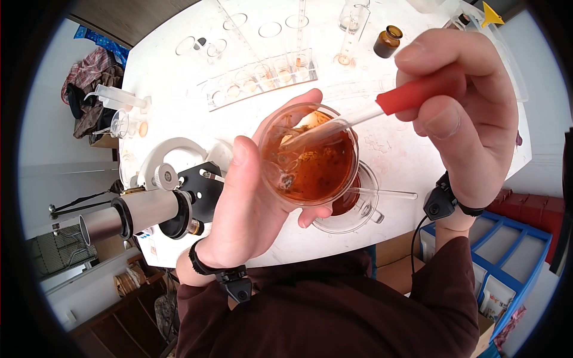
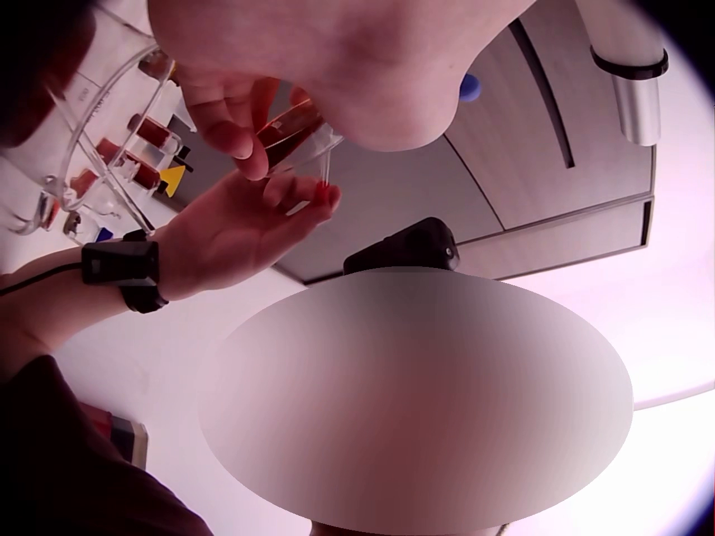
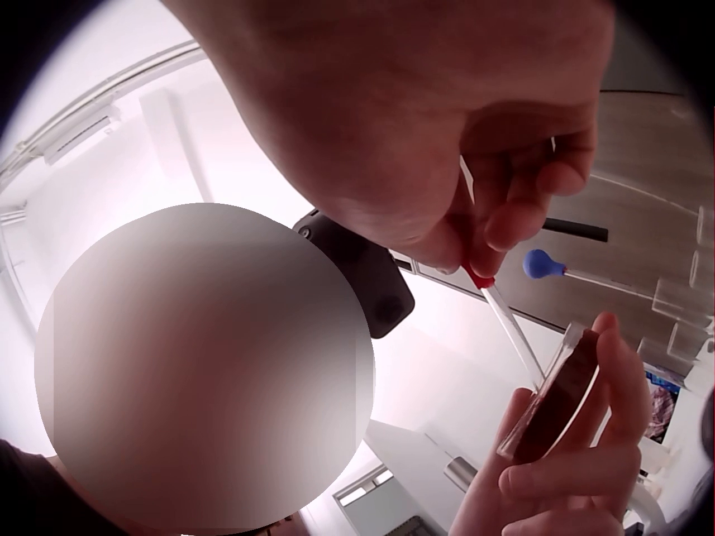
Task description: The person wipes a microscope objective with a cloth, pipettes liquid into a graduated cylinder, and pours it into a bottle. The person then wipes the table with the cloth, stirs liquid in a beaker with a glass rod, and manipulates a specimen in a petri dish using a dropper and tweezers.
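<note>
My left hand (image 1: 242,203) grips a round clear dish (image 1: 316,179) of reddish-brown liquid with darker clumps, raised over the table. In my right hand (image 1: 477,113) is a dropper with a red rubber bulb (image 1: 424,90), pinched between thumb and fingers. Its clear tube (image 1: 352,116) slants down to the left, the tip over or in the dish; whether it touches the liquid I cannot tell. The right wrist view shows the dish (image 3: 555,396) tilted, the left hand's fingers (image 3: 570,475) around its edge, and the tube (image 3: 514,333) reaching to it.
Beneath the dish stands a glass vessel (image 1: 377,209) with dark red liquid and a glass rod (image 1: 394,194). A clear tube rack (image 1: 262,86) and a brown bottle (image 1: 388,42) are farther back. To the left are a microscope (image 1: 143,212) and a clear cylinder (image 1: 122,97).
</note>
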`<control>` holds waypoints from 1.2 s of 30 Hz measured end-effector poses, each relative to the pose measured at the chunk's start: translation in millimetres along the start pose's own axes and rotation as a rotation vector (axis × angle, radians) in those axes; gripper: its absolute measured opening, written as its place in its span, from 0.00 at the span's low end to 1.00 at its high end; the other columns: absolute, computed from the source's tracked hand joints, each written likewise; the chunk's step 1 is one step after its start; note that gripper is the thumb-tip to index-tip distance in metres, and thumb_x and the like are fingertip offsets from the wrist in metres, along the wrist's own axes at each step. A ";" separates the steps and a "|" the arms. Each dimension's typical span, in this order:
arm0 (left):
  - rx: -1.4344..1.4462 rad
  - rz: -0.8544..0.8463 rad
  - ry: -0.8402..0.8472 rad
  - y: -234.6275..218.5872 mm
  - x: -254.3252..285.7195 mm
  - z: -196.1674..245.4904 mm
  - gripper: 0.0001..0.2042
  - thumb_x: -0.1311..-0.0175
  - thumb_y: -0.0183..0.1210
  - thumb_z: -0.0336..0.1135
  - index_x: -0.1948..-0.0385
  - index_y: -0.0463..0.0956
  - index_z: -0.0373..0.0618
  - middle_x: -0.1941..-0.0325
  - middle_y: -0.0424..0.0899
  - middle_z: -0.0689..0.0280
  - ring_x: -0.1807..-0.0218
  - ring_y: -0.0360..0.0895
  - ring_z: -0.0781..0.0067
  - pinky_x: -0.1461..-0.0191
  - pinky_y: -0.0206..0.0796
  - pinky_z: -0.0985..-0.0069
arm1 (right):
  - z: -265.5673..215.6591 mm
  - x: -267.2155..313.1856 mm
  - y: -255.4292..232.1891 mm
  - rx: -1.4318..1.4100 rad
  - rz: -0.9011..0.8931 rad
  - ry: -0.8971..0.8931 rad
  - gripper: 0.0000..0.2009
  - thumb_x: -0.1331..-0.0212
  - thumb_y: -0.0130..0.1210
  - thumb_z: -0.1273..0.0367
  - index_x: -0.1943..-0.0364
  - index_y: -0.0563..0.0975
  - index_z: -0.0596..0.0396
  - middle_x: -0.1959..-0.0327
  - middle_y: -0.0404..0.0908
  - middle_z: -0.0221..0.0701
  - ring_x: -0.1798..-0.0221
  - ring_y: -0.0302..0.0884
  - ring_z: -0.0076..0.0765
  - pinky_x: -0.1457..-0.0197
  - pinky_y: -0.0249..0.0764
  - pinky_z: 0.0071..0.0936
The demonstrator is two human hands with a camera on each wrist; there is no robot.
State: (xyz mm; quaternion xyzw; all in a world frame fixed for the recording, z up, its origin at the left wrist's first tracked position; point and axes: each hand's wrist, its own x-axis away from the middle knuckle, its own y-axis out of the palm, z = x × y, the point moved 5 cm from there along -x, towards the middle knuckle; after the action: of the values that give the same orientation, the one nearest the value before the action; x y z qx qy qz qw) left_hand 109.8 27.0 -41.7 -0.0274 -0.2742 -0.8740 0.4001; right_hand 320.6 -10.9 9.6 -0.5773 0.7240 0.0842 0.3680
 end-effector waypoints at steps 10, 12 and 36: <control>0.032 -0.043 0.025 -1.5 -1.3 -1.7 0.47 0.22 0.32 0.76 0.17 0.50 0.42 0.32 0.77 0.41 0.73 0.72 0.74 0.71 0.62 0.77 | -4.0 0.0 -8.0 -0.022 -0.093 0.095 0.24 0.29 0.65 0.53 0.43 0.78 0.61 0.59 0.80 0.31 0.68 0.72 0.16 0.66 0.68 0.15; 0.031 -0.039 0.025 -1.0 -1.1 -1.4 0.47 0.22 0.32 0.76 0.17 0.50 0.42 0.31 0.77 0.41 0.73 0.71 0.74 0.71 0.62 0.77 | -4.1 -0.7 -8.7 -0.020 -0.111 0.081 0.24 0.28 0.64 0.53 0.43 0.77 0.61 0.59 0.80 0.31 0.68 0.72 0.16 0.66 0.68 0.15; -0.034 -0.062 0.024 0.1 -1.0 0.0 0.48 0.23 0.31 0.77 0.18 0.51 0.40 0.31 0.77 0.42 0.68 0.76 0.72 0.69 0.65 0.78 | 0.6 1.8 -5.2 -0.068 -0.068 0.043 0.25 0.29 0.66 0.54 0.44 0.77 0.63 0.63 0.78 0.30 0.67 0.70 0.18 0.63 0.66 0.17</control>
State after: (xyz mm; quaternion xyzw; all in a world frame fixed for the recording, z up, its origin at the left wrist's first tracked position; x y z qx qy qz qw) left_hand 110.5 27.6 -42.0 -0.0154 -0.2551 -0.8908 0.3756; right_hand 325.4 -13.6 9.5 -0.6156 0.7084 0.0837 0.3350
